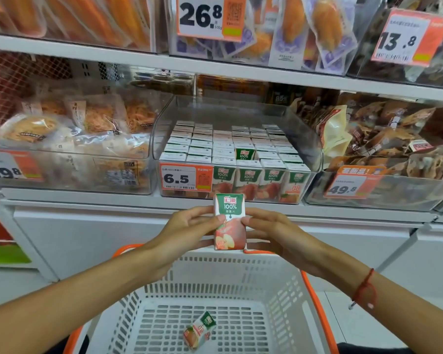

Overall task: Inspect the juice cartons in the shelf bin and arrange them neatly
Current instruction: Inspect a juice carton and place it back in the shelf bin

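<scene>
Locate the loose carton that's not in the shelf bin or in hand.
Head view: the loose carton lies tilted on the floor of the white basket, lower centre, below both hands.

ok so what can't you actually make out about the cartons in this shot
All in the head view:
- Held carton: back and sides face away; left hand and right hand cover its edges; small print is too small.
- Carton in the basket: blurred, lying tilted, so damage can't be judged.
- Bin cartons: mostly tops show; the 6.5 price tag hides the front-left faces.
- Gap in the rows: depth unclear.
</scene>
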`<move>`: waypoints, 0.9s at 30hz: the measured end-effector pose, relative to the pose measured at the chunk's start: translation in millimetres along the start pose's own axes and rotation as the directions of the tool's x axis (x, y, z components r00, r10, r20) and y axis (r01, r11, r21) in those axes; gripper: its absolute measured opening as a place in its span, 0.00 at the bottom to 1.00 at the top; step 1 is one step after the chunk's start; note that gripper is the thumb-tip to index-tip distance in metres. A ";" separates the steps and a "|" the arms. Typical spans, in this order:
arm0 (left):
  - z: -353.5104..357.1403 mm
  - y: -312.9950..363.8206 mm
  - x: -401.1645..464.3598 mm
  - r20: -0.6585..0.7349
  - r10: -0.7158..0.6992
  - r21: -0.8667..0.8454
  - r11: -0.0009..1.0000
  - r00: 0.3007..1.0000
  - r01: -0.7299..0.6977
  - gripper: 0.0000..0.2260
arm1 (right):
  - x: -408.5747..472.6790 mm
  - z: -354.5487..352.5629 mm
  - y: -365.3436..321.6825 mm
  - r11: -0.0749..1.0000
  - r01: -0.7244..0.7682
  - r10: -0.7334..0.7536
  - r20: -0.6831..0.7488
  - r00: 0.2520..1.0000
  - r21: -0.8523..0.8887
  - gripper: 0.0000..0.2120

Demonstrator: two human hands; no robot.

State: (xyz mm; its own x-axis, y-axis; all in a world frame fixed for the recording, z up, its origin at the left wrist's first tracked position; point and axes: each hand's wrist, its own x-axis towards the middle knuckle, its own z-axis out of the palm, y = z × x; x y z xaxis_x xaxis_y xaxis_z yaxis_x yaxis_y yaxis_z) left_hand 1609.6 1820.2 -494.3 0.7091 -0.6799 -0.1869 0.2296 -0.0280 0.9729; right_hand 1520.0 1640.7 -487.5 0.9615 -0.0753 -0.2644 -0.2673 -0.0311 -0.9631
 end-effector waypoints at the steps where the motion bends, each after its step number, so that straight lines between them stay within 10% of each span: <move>1: -0.3 0.3 0.7 -0.008 0.008 0.002 1.000 1.000 -0.008 0.10 | -0.5 -2.0 -0.7 1.000 -0.002 0.003 0.037 0.999 -0.022 0.16; 13: 5.6 -9.8 6.5 -0.276 0.089 0.062 0.995 0.957 -0.074 0.07 | -0.4 7.6 7.9 0.977 0.065 -0.110 -0.221 0.969 -0.203 0.24; 19: 10.2 -16.0 7.0 -0.209 -0.043 0.086 0.994 0.977 0.063 0.07 | 0.1 21.6 13.6 0.891 0.082 -0.226 -0.279 0.933 -0.447 0.27; 27: 0.9 -7.3 5.9 -0.001 -0.094 0.087 0.992 0.996 0.094 0.12 | 1.9 7.5 5.4 0.981 0.005 -0.045 -0.205 0.978 -0.195 0.14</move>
State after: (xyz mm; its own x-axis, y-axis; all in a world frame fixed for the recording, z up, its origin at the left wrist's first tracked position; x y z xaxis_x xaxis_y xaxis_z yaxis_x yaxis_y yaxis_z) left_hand 1611.6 1815.7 -502.4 0.6852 -0.6733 -0.2778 0.2362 -0.1554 0.9592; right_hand 1520.9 1647.9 -493.5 0.9390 -0.2766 -0.2045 -0.2701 -0.2248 -0.9362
